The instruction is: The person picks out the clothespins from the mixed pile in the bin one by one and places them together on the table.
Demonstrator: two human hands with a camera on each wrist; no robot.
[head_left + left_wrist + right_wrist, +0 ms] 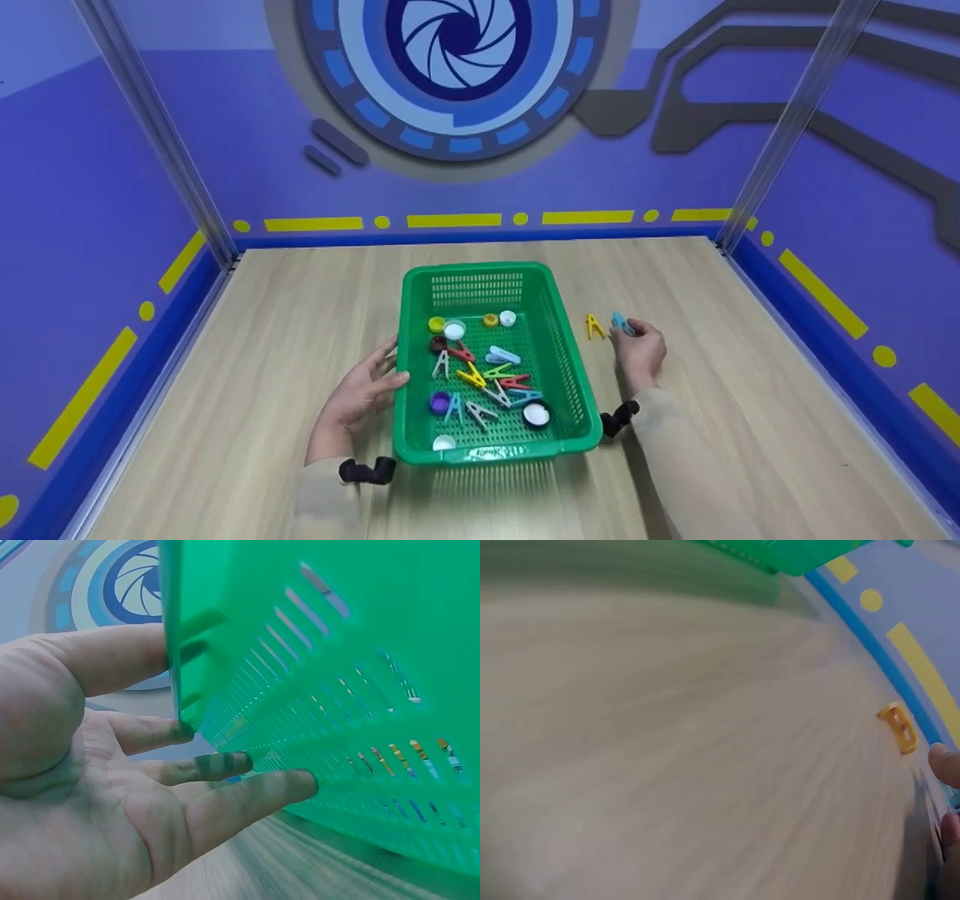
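A green plastic basket [495, 455] holds several coloured clothespins and bottle caps. My left hand [360, 397] holds its left side, the thumb laid over the rim and the other fingers extended along the outer wall, as the left wrist view shows. To the right of the basket, my right hand [639, 352] pinches a light blue clothespin [619, 322] between thumb and fingers. Just left of that clothespin a yellow clothespin [594, 326] lies on the table. The right wrist view catches only the fingertips [946, 765] at its edge, near the yellow clothespin [901, 729].
Inside the basket are a purple cap [440, 403], a black-rimmed cap [536, 415], a yellow clothespin [472, 375] and a grey clothespin [480, 415], among others. The wooden table [300, 315] is bordered by blue-purple panels [247, 150] at the back and sides.
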